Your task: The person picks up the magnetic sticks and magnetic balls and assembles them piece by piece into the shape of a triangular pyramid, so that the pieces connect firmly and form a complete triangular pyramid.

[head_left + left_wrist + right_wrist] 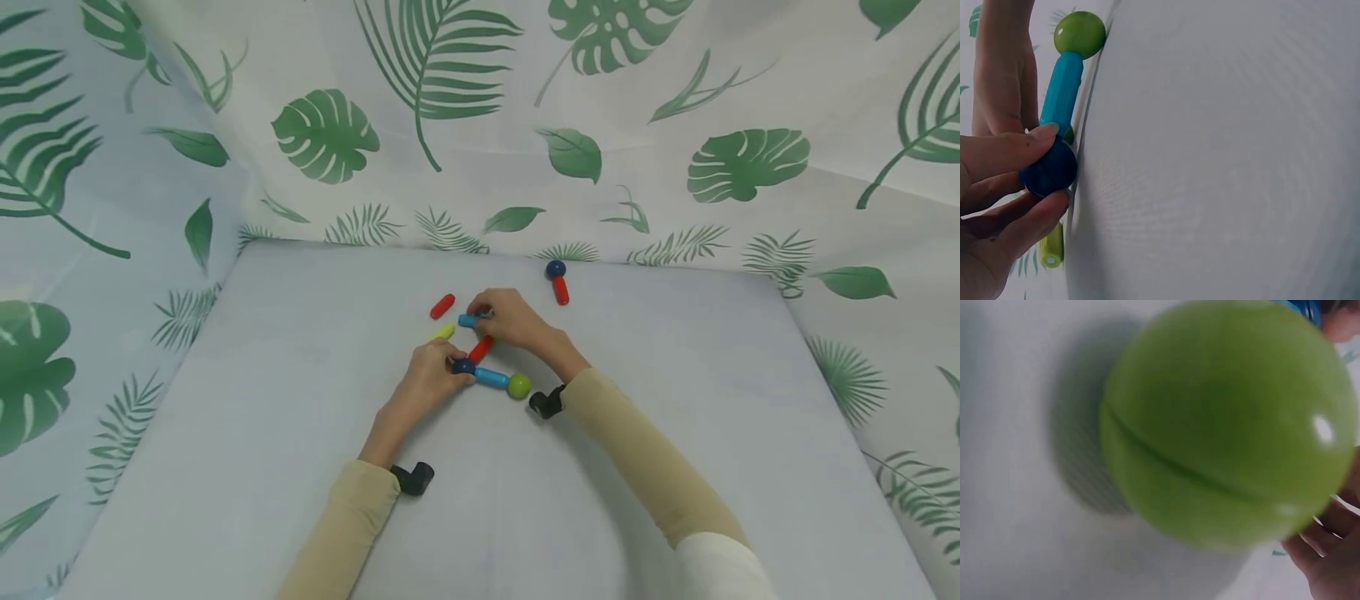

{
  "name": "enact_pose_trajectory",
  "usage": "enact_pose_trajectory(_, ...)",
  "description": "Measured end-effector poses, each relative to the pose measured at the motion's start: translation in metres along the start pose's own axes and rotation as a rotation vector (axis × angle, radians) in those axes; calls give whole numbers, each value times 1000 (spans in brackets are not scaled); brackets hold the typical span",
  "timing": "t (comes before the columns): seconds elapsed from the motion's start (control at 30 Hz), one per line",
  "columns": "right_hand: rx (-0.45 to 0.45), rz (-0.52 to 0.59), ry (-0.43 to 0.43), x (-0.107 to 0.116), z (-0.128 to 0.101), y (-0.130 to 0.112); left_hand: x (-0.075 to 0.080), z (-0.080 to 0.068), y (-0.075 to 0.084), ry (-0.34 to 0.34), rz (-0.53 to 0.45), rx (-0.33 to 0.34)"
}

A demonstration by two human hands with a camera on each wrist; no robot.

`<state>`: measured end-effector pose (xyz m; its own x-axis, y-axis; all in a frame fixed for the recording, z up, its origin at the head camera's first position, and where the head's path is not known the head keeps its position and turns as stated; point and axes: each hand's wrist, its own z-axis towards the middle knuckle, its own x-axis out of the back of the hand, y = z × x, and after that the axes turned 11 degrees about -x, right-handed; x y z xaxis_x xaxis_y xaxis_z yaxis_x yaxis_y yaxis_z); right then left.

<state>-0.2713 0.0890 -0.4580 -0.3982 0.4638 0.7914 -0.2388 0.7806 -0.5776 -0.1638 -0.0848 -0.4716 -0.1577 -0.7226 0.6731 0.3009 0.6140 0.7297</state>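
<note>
Coloured rods and balls lie on a pale table [300, 433]. My left hand [427, 379] pinches a dark blue ball [462, 365] [1049, 170], which joins a blue rod [492, 377] [1062, 84] ending in a green ball [519, 386] [1080, 32] [1222, 425]. A red rod [480, 348] runs up from the dark ball, and a yellow-green rod [442, 332] [1052, 247] lies just behind my left hand. My right hand [510, 318] grips a short blue rod [468, 320] above the red one. The right wrist view is filled by the green ball.
A loose red rod [442, 306] lies left of the right hand. Farther back, a dark blue ball [555, 268] is joined to a red rod [560, 290]. A leaf-printed cloth [480, 125] walls in the table behind and at both sides.
</note>
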Motion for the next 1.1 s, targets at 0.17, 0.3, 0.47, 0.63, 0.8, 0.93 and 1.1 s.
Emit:
enact_pose_trajectory(0.17, 9, -14, 62, 4, 2, 3, 0, 0, 1, 2, -2, 19)
enact_pose_trajectory(0.3, -9, -37, 11, 1, 5, 4, -1, -2, 2, 5, -10, 26)
enact_pose_trajectory(0.47, -70, -90, -50, -7, 8, 0, -4, -4, 2, 0, -24, 19)
enact_pose_trajectory(0.63, -70, -110, -30, -11, 9, -5, -4, -4, 1, 23, -19, 3)
enact_pose_trajectory(0.8, -80, -76, 4, -12, 9, -4, -3, -5, 2, 38, -14, -28)
enact_pose_trajectory(0.93, -141, 30, 21, -9, 8, 0, -2, -5, 2, 39, -18, -29)
enact_pose_trajectory(1.1, -188, 131, 60, -5, 5, 8, -2, -3, 2, 41, -6, -21)
